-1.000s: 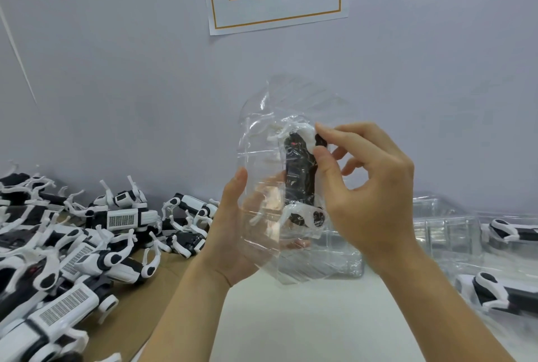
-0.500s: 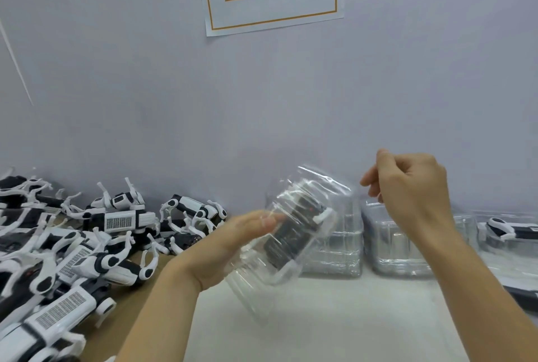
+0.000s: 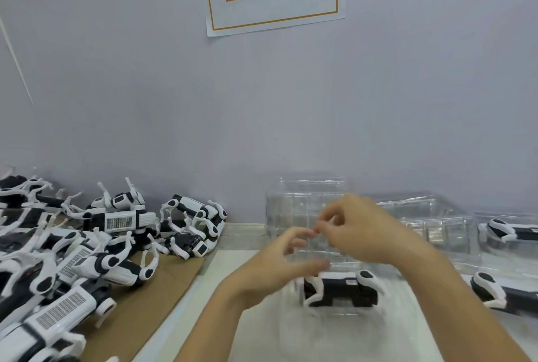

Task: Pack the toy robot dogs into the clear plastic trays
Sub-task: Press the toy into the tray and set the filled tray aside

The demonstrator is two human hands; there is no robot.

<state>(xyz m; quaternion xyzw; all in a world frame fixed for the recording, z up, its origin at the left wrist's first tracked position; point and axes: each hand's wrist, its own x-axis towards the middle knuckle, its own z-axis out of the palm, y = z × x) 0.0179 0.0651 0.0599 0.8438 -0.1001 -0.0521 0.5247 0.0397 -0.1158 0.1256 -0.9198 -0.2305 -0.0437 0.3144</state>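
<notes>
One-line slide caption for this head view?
Both hands hover over a black-and-white toy robot dog lying in a clear plastic tray, unpacked dogs heaped left.

Even soft light, motion-blurred hands (image 3: 334,245), glare on clear trays (image 3: 431,216)
</notes>
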